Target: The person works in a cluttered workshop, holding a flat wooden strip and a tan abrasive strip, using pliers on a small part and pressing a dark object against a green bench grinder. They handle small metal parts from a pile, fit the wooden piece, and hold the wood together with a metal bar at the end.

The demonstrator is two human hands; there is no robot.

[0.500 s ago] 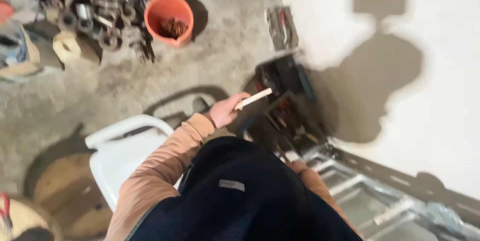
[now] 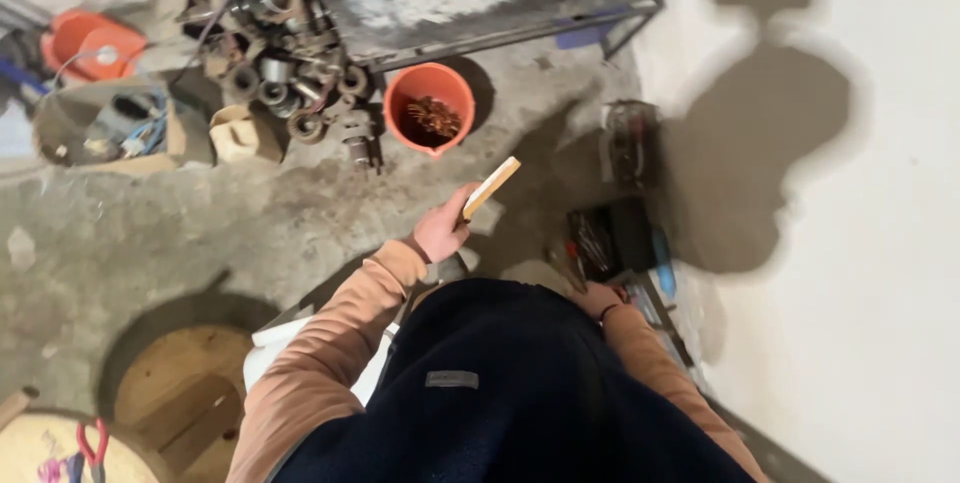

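Raised since earlier, left hand (image 2: 442,228) gripped a small wooden block (image 2: 490,188) near orange bucket (image 2: 429,108); right hand (image 2: 598,298) was half hidden by torso, grip unreadable.

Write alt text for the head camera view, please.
Seen from above, a person's left hand holds a flat wooden strip over a concrete floor, near an orange bucket; the right hand reaches toward a dark toolbox.

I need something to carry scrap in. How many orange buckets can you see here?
2. One orange bucket stands on the floor beyond the left hand, holding rusty bits. Another orange bucket sits at far left, partly hidden by clutter.
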